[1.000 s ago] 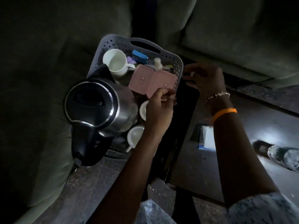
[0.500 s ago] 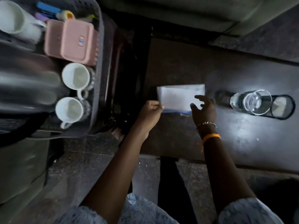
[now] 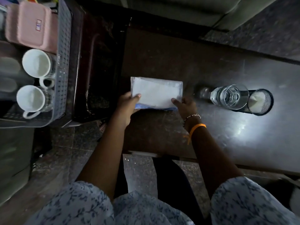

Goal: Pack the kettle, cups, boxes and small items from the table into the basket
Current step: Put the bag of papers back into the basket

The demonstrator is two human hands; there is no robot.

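A flat white packet with a blue lower edge point(image 3: 156, 92) lies on the dark table point(image 3: 203, 65). My left hand point(image 3: 128, 105) grips its near left corner, thumb on top. My right hand point(image 3: 184, 106) holds its near right corner. At the far left stands the grey perforated basket point(image 3: 63, 65). Inside it are a pink box point(image 3: 28, 23), two white cups point(image 3: 36, 63) point(image 3: 30, 98) and the blurred metal kettle point(image 3: 8, 73), cut off by the frame edge.
A clear drinking glass point(image 3: 230, 96) stands on the table right of the packet, with a black mesh cup holding something white point(image 3: 259, 101) beside it. A dark gap separates basket and table. Grey sofa cushions run along the top; stone floor lies below.
The view swung from the basket to the table. Both hands left the basket, reached the white packet and closed on its near corners.
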